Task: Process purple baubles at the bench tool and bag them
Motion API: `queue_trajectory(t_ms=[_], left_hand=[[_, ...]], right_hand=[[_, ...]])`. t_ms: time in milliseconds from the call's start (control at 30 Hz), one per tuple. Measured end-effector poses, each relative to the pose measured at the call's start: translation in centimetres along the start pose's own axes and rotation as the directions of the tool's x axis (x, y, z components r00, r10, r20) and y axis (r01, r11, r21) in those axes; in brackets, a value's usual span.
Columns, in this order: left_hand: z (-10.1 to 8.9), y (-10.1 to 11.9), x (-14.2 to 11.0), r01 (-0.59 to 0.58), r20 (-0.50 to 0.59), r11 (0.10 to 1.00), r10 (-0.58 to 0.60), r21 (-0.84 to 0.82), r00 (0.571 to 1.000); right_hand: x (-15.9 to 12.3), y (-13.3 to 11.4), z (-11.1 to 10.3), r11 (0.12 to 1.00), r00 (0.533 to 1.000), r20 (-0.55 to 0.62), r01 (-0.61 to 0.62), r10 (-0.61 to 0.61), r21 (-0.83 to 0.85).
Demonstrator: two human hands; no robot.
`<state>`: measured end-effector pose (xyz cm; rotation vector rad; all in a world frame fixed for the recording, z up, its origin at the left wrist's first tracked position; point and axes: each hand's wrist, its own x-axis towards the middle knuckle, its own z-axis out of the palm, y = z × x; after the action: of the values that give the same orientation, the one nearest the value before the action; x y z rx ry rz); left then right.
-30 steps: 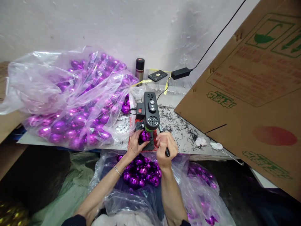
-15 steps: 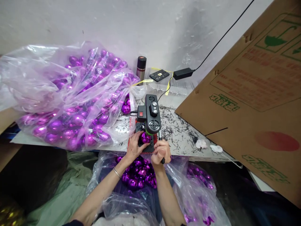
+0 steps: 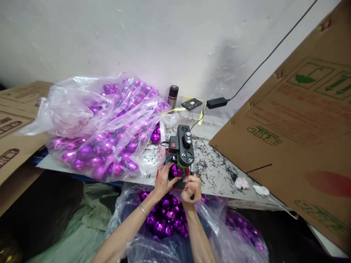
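Note:
A shiny purple ball ornament (image 3: 176, 170) sits under the head of a small black bench press (image 3: 185, 148), on the press's dark base. My left hand (image 3: 164, 180) curls around the ball from the left, thumb in front, fingers behind. My right hand (image 3: 192, 188) is closed in a fist round the black-ended lever handle (image 3: 192, 168) at the press's right side. Many more purple balls (image 3: 167, 219) lie in an open clear plastic bag on my lap, below the table edge.
A big clear bag of purple balls (image 3: 101, 138) covers the table's left. A spray can (image 3: 173, 95), a phone (image 3: 192, 104) and a power adapter (image 3: 218, 102) lie at the back. Black scraps litter the tabletop (image 3: 211, 168). A large cardboard box (image 3: 290, 146) leans in at right.
My right hand has pulled the lever toward me and to the left, nearer the press. My left hand keeps its hold on the ball. The camera view has shifted, so everything appears lower.

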<state>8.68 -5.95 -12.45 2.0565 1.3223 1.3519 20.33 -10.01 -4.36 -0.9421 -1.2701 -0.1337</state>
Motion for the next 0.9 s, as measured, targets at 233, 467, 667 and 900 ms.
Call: queue_trajectory(t_ms=[233,467,667,900], left_hand=[[-0.9,0.4,-1.3,-0.054,0.033,0.996,0.056,-0.072,0.998],[-6.7,1.8,-2.9,-0.127,0.130,0.988,0.138,-0.089,0.982],[-8.6,-0.5,13.4,0.540,-0.025,0.833,-0.541,0.124,0.841],[-7.2,-2.6,19.9,0.707,-0.013,0.700,-0.710,0.104,0.704]], right_hand=[[5.6,-3.5,-0.2,0.983,0.985,-0.021,-0.168,0.170,0.069],[6.0,-3.9,-0.9,0.992,0.992,0.063,-0.115,0.111,0.048],[4.9,-3.4,-0.5,0.997,0.996,0.040,-0.076,0.074,0.032],[4.9,-3.5,-0.8,0.996,0.995,0.069,-0.081,0.078,0.045]])
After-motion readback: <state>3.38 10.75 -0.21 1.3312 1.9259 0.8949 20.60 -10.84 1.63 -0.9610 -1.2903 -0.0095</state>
